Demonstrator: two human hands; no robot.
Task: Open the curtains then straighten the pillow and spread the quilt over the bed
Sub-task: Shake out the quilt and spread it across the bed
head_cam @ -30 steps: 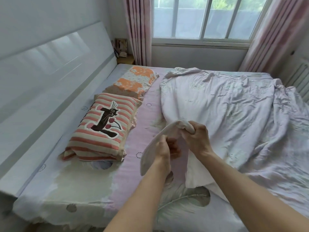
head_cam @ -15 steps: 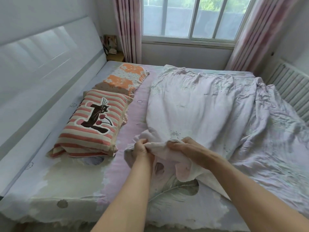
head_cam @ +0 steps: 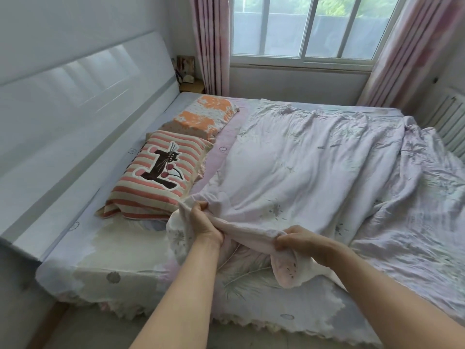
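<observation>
Head view: both hands grasp the near edge of the pale lilac floral quilt (head_cam: 314, 167), left hand (head_cam: 205, 222) just beside the striped pink cat-print pillow (head_cam: 158, 175), right hand (head_cam: 299, 239) farther from the pillow.

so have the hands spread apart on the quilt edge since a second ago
Yes. The left hand now grips the quilt edge beside the striped pillow, while the right hand has pulled away from it, stretching the edge out.
</observation>
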